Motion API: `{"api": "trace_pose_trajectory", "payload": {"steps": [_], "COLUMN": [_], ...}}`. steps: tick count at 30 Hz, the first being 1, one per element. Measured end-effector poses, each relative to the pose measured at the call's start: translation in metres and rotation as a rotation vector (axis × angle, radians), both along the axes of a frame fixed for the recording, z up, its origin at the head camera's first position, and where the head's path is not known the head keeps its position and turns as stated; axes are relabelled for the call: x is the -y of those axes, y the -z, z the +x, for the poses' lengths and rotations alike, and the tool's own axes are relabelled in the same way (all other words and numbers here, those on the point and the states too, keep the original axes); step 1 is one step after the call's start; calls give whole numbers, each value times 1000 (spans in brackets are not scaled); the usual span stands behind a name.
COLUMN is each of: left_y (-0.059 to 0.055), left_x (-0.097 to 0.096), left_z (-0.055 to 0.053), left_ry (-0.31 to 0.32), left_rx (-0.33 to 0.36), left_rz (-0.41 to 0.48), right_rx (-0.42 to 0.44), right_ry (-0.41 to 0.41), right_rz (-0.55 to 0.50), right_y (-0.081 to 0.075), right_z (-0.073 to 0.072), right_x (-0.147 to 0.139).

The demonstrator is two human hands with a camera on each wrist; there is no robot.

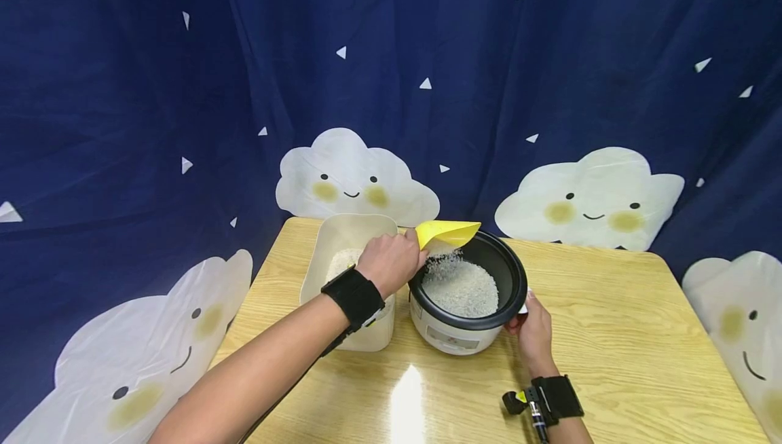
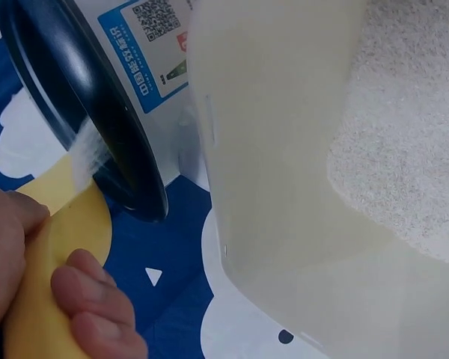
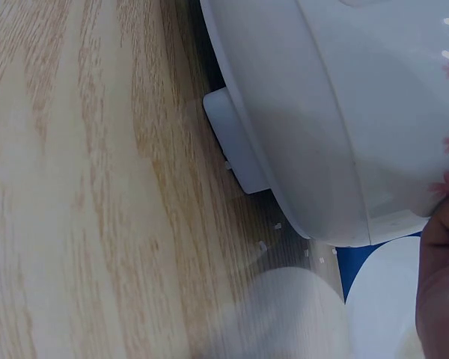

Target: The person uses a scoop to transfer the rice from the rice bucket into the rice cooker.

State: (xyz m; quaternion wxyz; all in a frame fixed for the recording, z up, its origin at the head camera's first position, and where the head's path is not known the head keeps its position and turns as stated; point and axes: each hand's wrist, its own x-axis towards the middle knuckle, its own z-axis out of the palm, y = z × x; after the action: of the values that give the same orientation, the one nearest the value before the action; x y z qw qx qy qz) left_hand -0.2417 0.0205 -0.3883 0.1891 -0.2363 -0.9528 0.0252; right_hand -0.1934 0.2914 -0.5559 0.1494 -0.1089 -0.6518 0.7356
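Observation:
My left hand (image 1: 389,262) grips a yellow scoop (image 1: 444,231), tipped over a white rice cooker (image 1: 427,325) with a black inner rim. Grains stream from the scoop's mouth onto the rice (image 1: 467,292) heaped inside the cooker. In the left wrist view, fingers and thumb wrap the yellow scoop (image 2: 78,224) beside the dark rim (image 2: 127,127). My right hand (image 1: 535,332) holds the cooker's right side by a small white handle (image 1: 523,309). The right wrist view shows part of that hand (image 3: 443,277) against the flower-patterned wall; most fingers are out of sight.
Left of the cooker, close beside it, stands a cream bin (image 1: 370,339) with more rice (image 2: 411,142) in it. Both stand on a wooden table (image 1: 611,322). Several loose grains (image 3: 278,226) lie near the cooker's base. A blue curtain (image 1: 391,111) hangs behind.

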Motion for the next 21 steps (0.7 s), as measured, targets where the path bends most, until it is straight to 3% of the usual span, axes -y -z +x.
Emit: {"api": "trace_pose_trajectory", "payload": {"steps": [10,14,21], "left_y": [3,3,-1], "left_x": [-1,-3,2], "left_z": [-3,-4,-6], "left_ry": [33,32,14], "left_rx": [-138,-161,-53], "left_rz": [-60,-67,-21], "right_rx": [-1,15,0], "right_ry": [-13,-6,-8], "right_rz": [-10,-1,-24], "right_y": [-1,-2,-1], "right_z": [1,1,0], "right_x": [0,0,1]}}
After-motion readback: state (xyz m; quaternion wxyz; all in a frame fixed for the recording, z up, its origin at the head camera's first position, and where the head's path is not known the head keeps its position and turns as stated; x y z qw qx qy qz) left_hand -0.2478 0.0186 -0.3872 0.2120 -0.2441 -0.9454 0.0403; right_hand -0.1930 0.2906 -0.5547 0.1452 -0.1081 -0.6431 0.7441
